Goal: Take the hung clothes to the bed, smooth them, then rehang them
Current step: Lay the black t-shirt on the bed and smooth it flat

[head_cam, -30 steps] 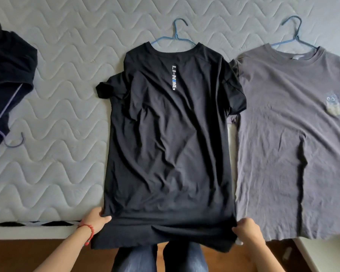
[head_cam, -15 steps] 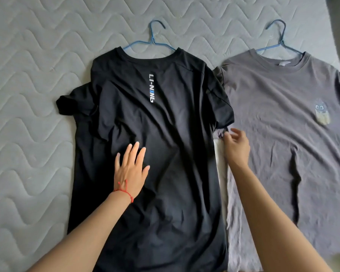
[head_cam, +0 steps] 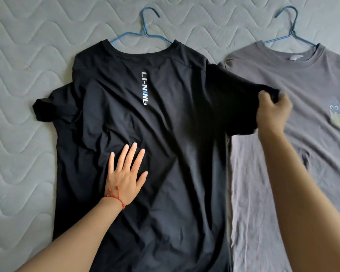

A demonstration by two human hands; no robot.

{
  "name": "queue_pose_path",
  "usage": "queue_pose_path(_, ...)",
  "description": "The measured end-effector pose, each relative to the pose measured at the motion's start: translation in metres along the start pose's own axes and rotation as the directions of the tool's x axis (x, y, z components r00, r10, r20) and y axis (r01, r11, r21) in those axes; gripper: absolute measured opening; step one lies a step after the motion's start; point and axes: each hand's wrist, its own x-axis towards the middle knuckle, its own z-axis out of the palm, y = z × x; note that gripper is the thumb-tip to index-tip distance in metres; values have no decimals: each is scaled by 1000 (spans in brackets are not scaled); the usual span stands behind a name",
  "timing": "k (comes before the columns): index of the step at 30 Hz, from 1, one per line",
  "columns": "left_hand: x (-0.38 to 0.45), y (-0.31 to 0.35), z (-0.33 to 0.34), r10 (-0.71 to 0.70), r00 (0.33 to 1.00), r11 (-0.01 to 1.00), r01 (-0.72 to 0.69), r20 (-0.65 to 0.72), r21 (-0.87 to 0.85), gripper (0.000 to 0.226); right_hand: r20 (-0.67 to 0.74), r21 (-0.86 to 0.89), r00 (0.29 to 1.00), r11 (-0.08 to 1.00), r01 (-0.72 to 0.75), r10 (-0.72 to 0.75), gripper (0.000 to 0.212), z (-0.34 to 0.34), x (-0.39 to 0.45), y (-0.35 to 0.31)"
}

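A black T-shirt (head_cam: pixel 175 134) with a white and blue vertical logo lies flat on the bed, still on a blue hanger (head_cam: pixel 145 32) whose hook sticks out above the collar. My left hand (head_cam: pixel 126 173), a red string at the wrist, presses flat on the shirt's middle with the fingers spread. My right hand (head_cam: pixel 273 112) grips the hem of the shirt's right sleeve and holds it stretched out over the grey T-shirt (head_cam: pixel 302 154). The black shirt's left sleeve is crumpled and folded under.
The grey T-shirt lies to the right on its own blue hanger (head_cam: pixel 289 32), with a small cartoon print on the chest. Both shirts rest on a pale quilted mattress (head_cam: pixel 24 75), which shows bare at the left and top.
My right hand has taken hold of the black shirt's right sleeve and pulled it out to the right over the grey shirt. My left hand stays pressed on the shirt's middle.
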Motion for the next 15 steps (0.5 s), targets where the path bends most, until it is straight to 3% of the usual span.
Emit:
queue_pose_path(2, 0, 0, 1, 3, 1000, 1000, -3, -12, 8, 63, -48, -153, 998, 987, 44, -52, 15, -9, 15, -12)
queue_pose_path(4, 0, 0, 2, 7, 1000, 1000, -7, -22, 22, 63, -39, -346, 999, 938, -31, 18, 25, -13, 25, -11)
queue_pose_path(6, 0, 0, 3, 7, 999, 1000, -6, -37, 29, 63, -19, -596, 996, 800, -78, 83, 48, -11, 26, -1)
queue_pose_path(8, 0, 0, 2, 7, 999, 999, -6, -44, 31, 63, 18, -702, 1000, 713, 5, 11, 56, -2, 17, 9)
queue_pose_path(11, 0, -1, 2, 9, 999, 999, -8, -37, 36, 63, 210, -624, 949, 715, 314, -234, 52, 30, -29, 12)
queue_pose_path(15, 1, -3, -3, 2, 1000, 1000, -2, -12, 3, 62, 479, -395, 746, 645, 654, -463, 45, 93, -112, 11)
